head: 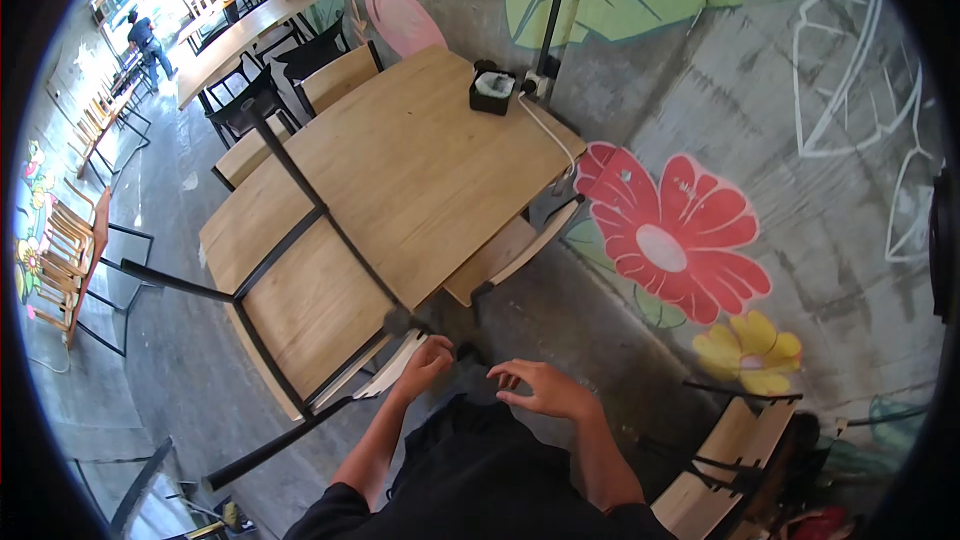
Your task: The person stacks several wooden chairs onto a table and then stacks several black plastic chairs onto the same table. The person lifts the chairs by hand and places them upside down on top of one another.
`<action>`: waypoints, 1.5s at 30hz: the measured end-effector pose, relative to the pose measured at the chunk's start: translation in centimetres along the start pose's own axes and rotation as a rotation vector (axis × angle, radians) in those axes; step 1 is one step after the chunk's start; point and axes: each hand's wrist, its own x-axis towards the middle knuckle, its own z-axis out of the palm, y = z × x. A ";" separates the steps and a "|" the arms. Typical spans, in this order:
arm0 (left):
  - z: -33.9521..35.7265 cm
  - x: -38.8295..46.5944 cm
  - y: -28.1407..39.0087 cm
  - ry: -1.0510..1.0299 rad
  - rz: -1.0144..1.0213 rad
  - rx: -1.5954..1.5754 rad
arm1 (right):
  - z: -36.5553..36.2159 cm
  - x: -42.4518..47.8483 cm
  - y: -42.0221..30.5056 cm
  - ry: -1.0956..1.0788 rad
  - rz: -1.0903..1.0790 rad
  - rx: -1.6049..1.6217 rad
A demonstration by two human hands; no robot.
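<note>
An upturned chair with a black metal frame (277,254) rests at the near left end of a wooden table (420,165), its legs sticking up and outward. My left hand (427,364) is at the end of the chair's pale backrest (391,366), fingers curled; whether it grips the backrest cannot be made out. To the right of it, my right hand (544,388) hangs in the air above the floor, fingers bent and apart, holding nothing. Another chair with a wooden backrest (536,251) is tucked under the table's right side.
A black tissue box (492,92) and a white cable (547,126) lie by the painted wall (637,75). Chairs with wooden seats (720,465) stand at lower right. Left, upturned stools (67,262) sit on a table. Two people (150,49) are far off.
</note>
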 end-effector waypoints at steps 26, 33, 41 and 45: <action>18.9 21.8 -2.5 0.345 -0.351 0.854 | -33.4 21.2 28.2 -0.459 0.284 -0.775; 27.7 17.1 -12.1 0.670 -0.579 0.332 | -28.7 14.3 40.8 -0.374 0.379 -0.846; 36.8 12.7 -13.2 0.642 -0.519 -0.096 | -28.6 3.9 47.2 -0.375 0.487 -0.712; 39.6 9.0 -16.2 0.590 -0.528 -0.034 | -27.5 -2.1 47.8 -0.374 0.508 -0.625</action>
